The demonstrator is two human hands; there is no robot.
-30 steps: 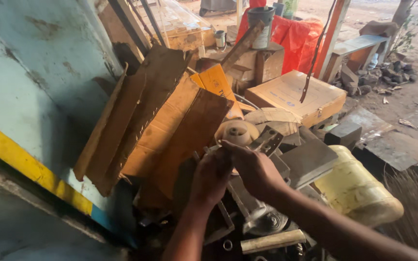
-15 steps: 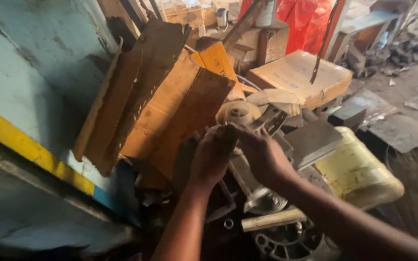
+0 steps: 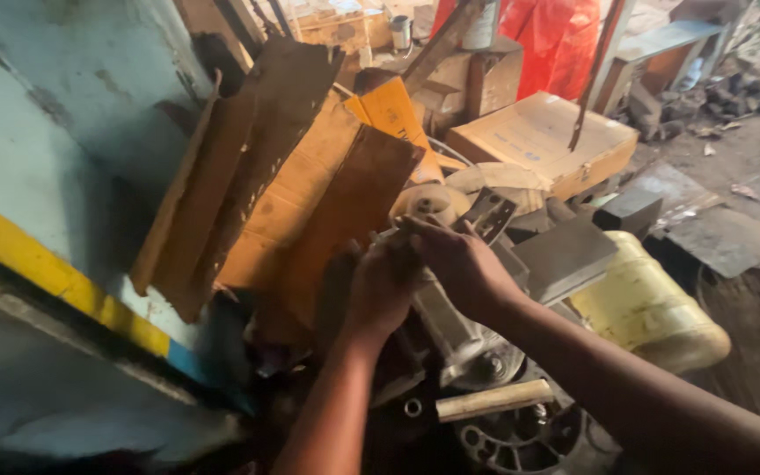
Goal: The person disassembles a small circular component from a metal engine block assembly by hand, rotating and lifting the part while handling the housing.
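Both of my hands meet on a grey metal machine part (image 3: 455, 330) in a pile of scrap. My left hand (image 3: 380, 290) grips its upper left side, fingers curled. My right hand (image 3: 461, 264) lies over its top, fingers closed around the same part. A round cream pulley (image 3: 428, 204) and a grey metal bracket (image 3: 488, 214) sit just beyond my fingers. Flattened brown cardboard sheets (image 3: 310, 193) lean against the wall right beside my left hand. What my palms cover is hidden.
A yellow plastic jerrycan (image 3: 653, 308) lies at the right, a grey block (image 3: 565, 255) beside it. A wooden handle (image 3: 494, 400) and a dark ribbed casting (image 3: 521, 440) lie below. A cardboard box (image 3: 543, 141) and red sack (image 3: 565, 35) stand behind. A pale blue wall with yellow stripe (image 3: 37, 264) is at left.
My view has shifted slightly closer and downward. Both hands have stayed together on the metal part, with the right hand closing further over its top.
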